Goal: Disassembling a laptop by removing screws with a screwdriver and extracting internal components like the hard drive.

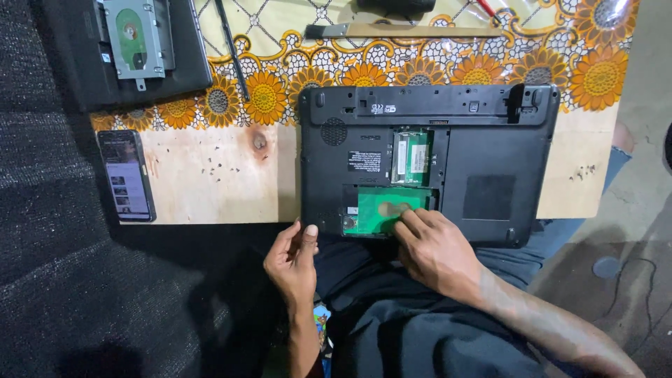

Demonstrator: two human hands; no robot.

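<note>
hands (290,262) (434,248) touch upturned laptop (490,140), green board (381,210) in its bay.

One camera, worn on the person's head, is looking almost straight down from above. It is sitting fairly near, taking in the whole desk (210,182) from its near edge to the flowered cloth (420,66) at the far side. The laptop (427,157) is lying just right of the middle of the view, and the hands (437,248) are coming in from the near edge, over the person's lap. At left and right the floor is showing. No second view is sharing the scene.
</note>
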